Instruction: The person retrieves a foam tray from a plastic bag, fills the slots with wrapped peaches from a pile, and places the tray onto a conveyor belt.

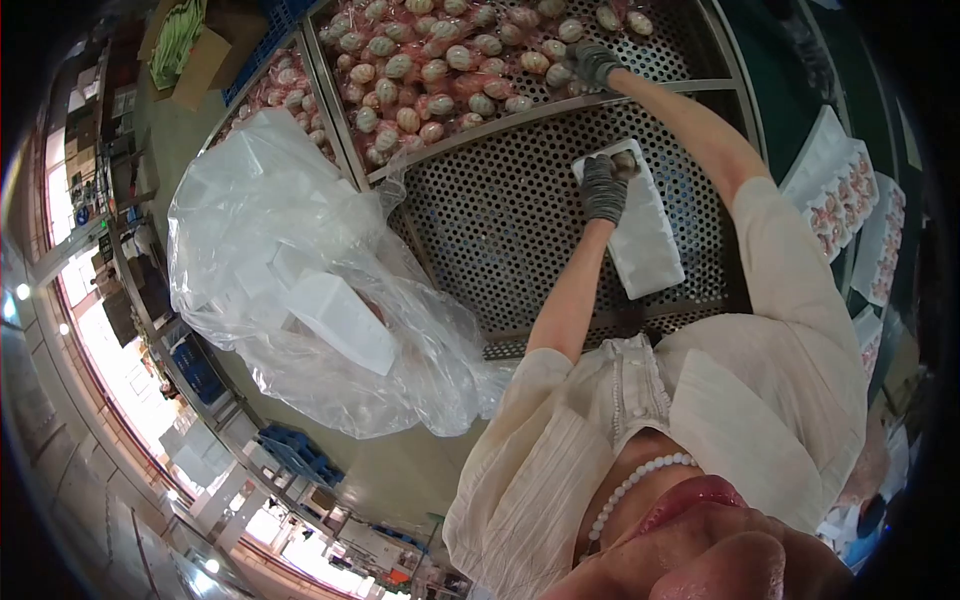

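My left hand (603,188), in a grey striped glove, lies over the upper end of a white foam tray (645,250). Its fingers are curled, and a brownish patch shows by the thumb side; what they hold is hidden. The tray rests on a perforated metal surface (480,220). My right hand (594,65), gloved alike, reaches over a metal divider (560,118) into a bin of egg-shaped pieces (458,57) wrapped in clear and reddish film. Its fingers are bent down among these pieces, and their tips are partly hidden.
Left of the metal bins hangs a large clear plastic bag (270,210) holding white foam trays (345,320). Filled trays (845,200) stand on a green surface (800,130) at the right. A cardboard box (205,65) with green contents and blue crates (298,452) are farther off.
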Tool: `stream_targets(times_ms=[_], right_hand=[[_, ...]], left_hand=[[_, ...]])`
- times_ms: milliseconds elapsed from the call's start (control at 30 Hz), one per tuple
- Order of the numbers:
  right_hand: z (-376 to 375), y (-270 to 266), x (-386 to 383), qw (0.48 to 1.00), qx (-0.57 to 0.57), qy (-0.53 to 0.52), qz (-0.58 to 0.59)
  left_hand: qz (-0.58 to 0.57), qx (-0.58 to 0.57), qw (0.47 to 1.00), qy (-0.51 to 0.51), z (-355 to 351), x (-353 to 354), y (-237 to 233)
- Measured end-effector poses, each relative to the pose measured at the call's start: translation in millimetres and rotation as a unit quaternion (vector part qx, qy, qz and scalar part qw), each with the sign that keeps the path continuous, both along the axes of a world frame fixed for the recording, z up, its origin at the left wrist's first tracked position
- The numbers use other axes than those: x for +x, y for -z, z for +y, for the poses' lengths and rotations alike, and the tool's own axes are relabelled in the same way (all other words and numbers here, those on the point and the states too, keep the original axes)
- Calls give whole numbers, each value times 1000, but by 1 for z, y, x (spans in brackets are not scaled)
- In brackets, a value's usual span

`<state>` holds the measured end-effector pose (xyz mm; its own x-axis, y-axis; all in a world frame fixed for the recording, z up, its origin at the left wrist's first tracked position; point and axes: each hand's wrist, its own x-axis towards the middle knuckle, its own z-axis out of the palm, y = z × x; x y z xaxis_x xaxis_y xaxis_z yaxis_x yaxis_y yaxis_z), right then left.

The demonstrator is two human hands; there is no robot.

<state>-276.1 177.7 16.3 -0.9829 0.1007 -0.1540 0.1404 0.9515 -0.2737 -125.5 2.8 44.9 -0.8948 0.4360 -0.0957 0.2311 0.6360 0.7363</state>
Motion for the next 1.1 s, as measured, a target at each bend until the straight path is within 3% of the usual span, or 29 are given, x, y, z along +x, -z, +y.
stream_targets(times_ms=[67, 133, 167, 233, 267, 300, 333, 400, 467, 500, 533, 567, 667, 700, 800, 833, 867, 933, 967, 1000, 1033, 1067, 1100], right_hand=[[8, -26, 16, 998, -55, 26, -8], [24, -27, 22, 982, -172, 72, -13], [24, -36, 24, 983, -182, 23, 3], [16, -42, 33, 990, -135, 10, 28], [12, -43, 37, 995, -88, -5, 48], [7, -35, 43, 983, -134, 59, 110], [8, -37, 49, 983, -134, 62, 112], [3, -43, 65, 973, -87, 207, -58], [3, -56, 71, 975, -92, 202, -21], [2, -54, 70, 973, -89, 213, 5], [0, -49, 69, 970, -86, 225, 30], [-3, -55, 69, 967, -80, 234, 55], [0, -46, 68, 964, -95, 233, 87], [1, -45, 67, 968, -78, 224, 83], [1, -52, 67, 971, -78, 227, 28], [0, -52, 67, 970, -80, 226, 30], [0, -53, 66, 969, -88, 231, 29], [1, -49, 66, 967, -100, 234, 30], [2, -40, 64, 950, -166, 256, 69], [0, -44, 63, 927, -230, 275, 106], [5, -49, 64, 906, -326, 263, 59], [6, -59, 65, 907, -327, 258, 62], [14, -46, 68, 875, -444, 140, 131]], left_hand=[[-99, 36, 994, 9, -3, 1, 6], [-101, 137, 985, -20, -8, -2, 14], [-96, 138, 986, -17, -7, -10, 8], [133, 139, 979, -74, -9, -30, -15], [133, 138, 978, -86, -8, -48, -29], [133, 138, 977, -99, -4, -70, -42], [143, 88, 981, -100, -2, -90, -54], [154, 38, 982, -100, 4, -126, -47], [146, -171, 973, 46, 10, -162, -10], [143, -172, 973, 50, 19, -172, -14], [-9, -271, 957, 107, 30, -182, -18], [-159, -361, 905, 161, 39, -189, -19], [-244, -389, 858, 233, 54, -205, 24], [-136, -385, 866, 289, 56, -205, 29], [-97, -369, 884, 271, 56, -200, 30], [-100, -328, 918, 199, 53, -190, -8], [-96, -331, 918, 197, 44, -187, -1], [114, -100, 985, 81, 23, -171, 24], [94, -27, 993, 72, 15, -161, 8], [99, -30, 992, 69, 5, -151, -9], [8, 74, 996, 43, -4, -139, -25], [-82, 179, 980, 16, -9, -131, -35], [-106, 287, 952, -5, -14, -119, -26]])
